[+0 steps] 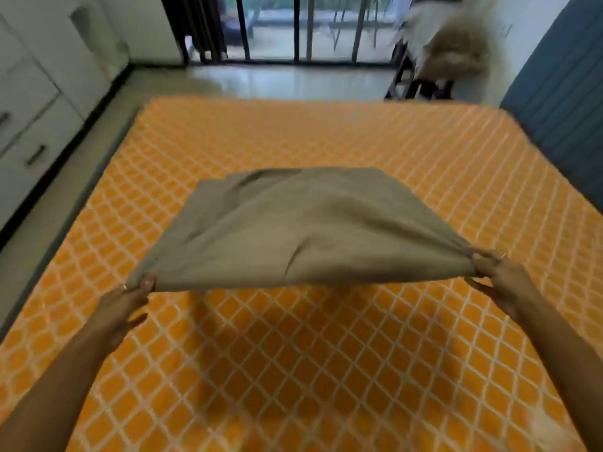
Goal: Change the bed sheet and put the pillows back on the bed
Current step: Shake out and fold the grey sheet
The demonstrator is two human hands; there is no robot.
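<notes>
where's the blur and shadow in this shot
Head view: the chair and cabinet at the edges are smeared, the wide lens bows the mattress edge, and the tan sheet casts a soft shadow under it.

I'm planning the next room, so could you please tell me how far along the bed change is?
Early stage. The orange mattress lies bare, so the old sheet looks to be off. In hand: the left hand and right hand each grip a corner of the folded tan sheet, held above the bed. Left: unfolding, spreading and tucking it, then returning pillows; none are on the bed.
</notes>
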